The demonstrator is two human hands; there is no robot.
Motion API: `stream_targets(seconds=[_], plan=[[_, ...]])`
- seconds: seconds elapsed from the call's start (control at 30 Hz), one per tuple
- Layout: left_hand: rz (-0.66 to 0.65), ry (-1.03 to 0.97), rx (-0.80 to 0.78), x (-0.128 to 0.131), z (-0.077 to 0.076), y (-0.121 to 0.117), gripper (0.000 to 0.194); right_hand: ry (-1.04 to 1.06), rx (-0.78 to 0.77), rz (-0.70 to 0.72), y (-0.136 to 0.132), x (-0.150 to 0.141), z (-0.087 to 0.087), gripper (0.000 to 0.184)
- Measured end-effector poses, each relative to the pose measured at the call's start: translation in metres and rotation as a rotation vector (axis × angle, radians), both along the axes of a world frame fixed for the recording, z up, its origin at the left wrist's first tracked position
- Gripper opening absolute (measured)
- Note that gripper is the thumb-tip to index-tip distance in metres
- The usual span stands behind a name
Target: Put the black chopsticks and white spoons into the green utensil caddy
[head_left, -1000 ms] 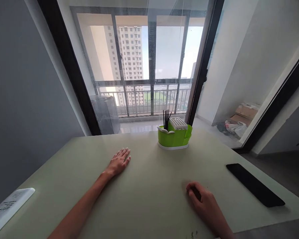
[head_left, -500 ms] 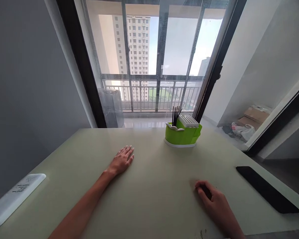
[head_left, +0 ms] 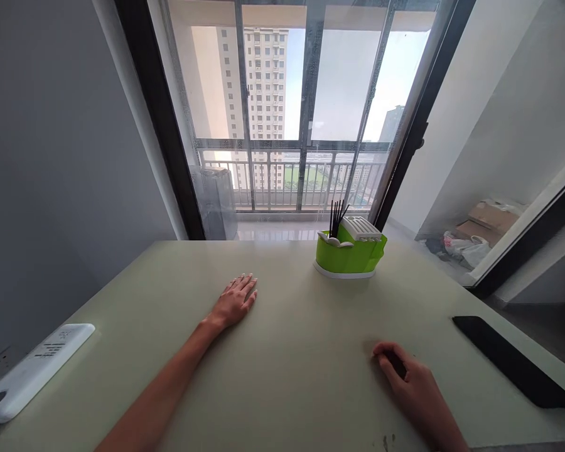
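My left hand (head_left: 235, 300) lies palm down on the pale green tabletop (head_left: 282, 389), fingers stretched forward and a little apart, with nothing in it. On the right, my right hand (head_left: 407, 373) rests on its side on the same surface, its fingers curled in toward the thumb. A dark hollow shows between thumb and forefinger, and I see no object in it. Beyond both hands, near the far edge, stands a green holder (head_left: 348, 258) with a white base and a white slotted top. Thin black sticks (head_left: 336, 218) rise from its left part. Neither hand touches it.
A long white plastic device (head_left: 40, 370) with printed lines lies at the left edge. A flat black strip-shaped pad (head_left: 513, 361) lies at the right. Behind the table are dark-framed glass doors (head_left: 169, 138) and a balcony. Cardboard and bags (head_left: 480, 232) sit on the floor at right.
The view has tilted down and turned left, so everything on the table sits further right and more of the white device shows. Both hands keep their pose on the table.
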State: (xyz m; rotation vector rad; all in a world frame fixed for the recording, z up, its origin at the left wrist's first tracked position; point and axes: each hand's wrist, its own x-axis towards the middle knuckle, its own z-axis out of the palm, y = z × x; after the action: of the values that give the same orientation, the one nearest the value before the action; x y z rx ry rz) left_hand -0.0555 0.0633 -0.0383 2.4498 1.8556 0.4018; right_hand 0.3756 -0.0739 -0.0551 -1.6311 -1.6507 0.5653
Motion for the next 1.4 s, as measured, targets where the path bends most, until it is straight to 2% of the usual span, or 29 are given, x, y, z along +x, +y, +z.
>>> stream_targets(seconds=[0.5,1.4], plan=[[0.002,-0.020,0.001,0.000,-0.001,0.000,0.059,-0.017,-0.015,0.010,0.000,0.003,-0.004,0.038],[0.006,0.055,-0.040,0.007,0.011,-0.007,0.063,-0.015,-0.049,0.010,0.000,0.003,-0.004,0.039]])
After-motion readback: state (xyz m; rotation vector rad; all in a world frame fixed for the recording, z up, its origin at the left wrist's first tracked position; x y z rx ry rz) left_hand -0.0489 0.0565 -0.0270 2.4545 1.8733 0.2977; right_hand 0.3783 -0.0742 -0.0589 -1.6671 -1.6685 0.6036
